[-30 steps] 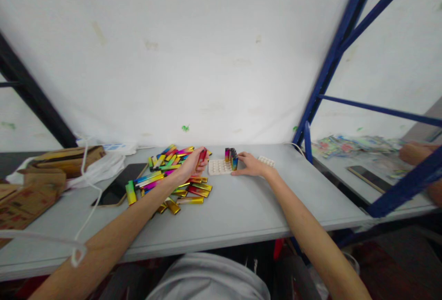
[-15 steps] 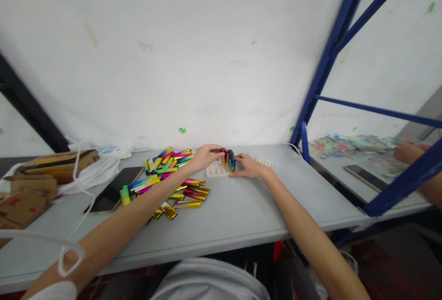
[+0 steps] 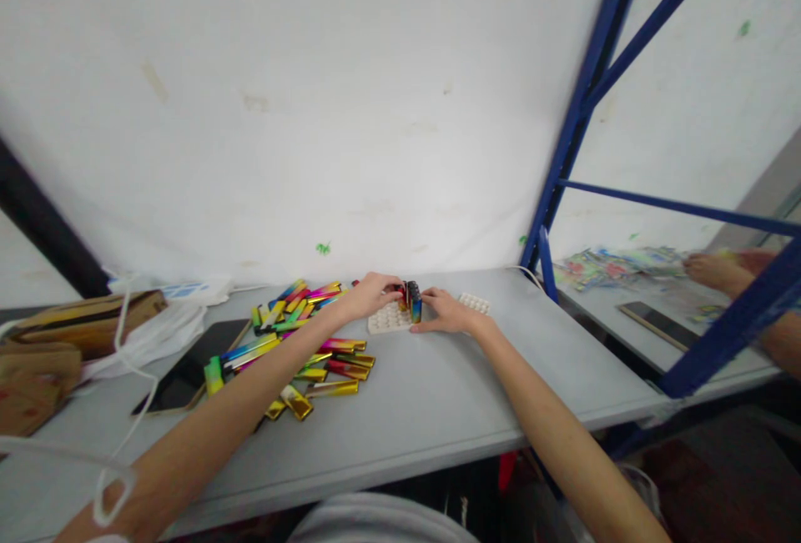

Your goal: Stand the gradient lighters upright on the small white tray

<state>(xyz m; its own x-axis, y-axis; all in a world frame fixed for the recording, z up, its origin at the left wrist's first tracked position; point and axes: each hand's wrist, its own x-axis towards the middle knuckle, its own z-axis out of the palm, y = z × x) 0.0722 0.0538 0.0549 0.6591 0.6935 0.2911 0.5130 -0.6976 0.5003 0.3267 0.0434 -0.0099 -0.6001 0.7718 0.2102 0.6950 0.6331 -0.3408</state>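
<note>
A white tray with rows of holes (image 3: 383, 321) lies near the wall, and several lighters with shiny coloured bodies and dark tops (image 3: 415, 304) stand upright in its right part. My left hand (image 3: 374, 295) is closed on a red lighter (image 3: 402, 293) just left of that row. At the row's right side, my right hand (image 3: 443, 312) has its fingers apart, with the fingertips beside the standing lighters. A pile of loose metallic lighters (image 3: 300, 359) in yellow, green, pink and blue lies to the left, partly behind my left forearm.
A second white holed tray (image 3: 474, 303) lies right of my right hand. Far left are a phone (image 3: 192, 366), a white cable and cardboard (image 3: 37, 380). Beyond the blue frame (image 3: 566, 130) are another phone (image 3: 660, 324), plastic packets and another person's hands (image 3: 717, 272).
The whole view has shifted slightly, so the table sits lower and a little left. My left hand and the red lighter remain beside the standing row.
</note>
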